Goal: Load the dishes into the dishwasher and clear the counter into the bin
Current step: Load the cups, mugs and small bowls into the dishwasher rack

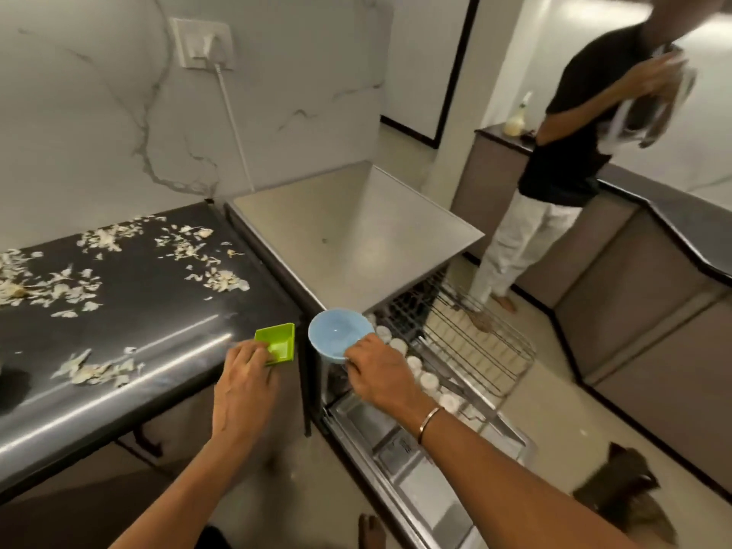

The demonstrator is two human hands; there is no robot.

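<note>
Left hand [245, 384]: seen at lower centre, fingers curled over the near rim of the green dish [277, 342], which is pinched at the right end of the counter [158, 322].
Green dish: small and square; whether it rests on the counter edge or is lifted cannot be told.
Right hand [378, 370]: the near rim of the blue bowl [336, 334] is gripped; a metal bangle [429, 422] is worn on the wrist.
Blue bowl: held tilted, its opening turned up toward the camera, just right of the green dish, at the front left corner of the dishwasher [356, 231].
Dishwasher: centre of the frame, door [416, 469] dropped open, wire rack [475, 342] pulled out.
White cups [429, 380]: lined along the rack's near side, just beside the right hand.
Scraps [103, 370]: pale peelings are scattered over the dark counter at left.
Second person [574, 132]: seen standing at upper right, well apart.
</note>
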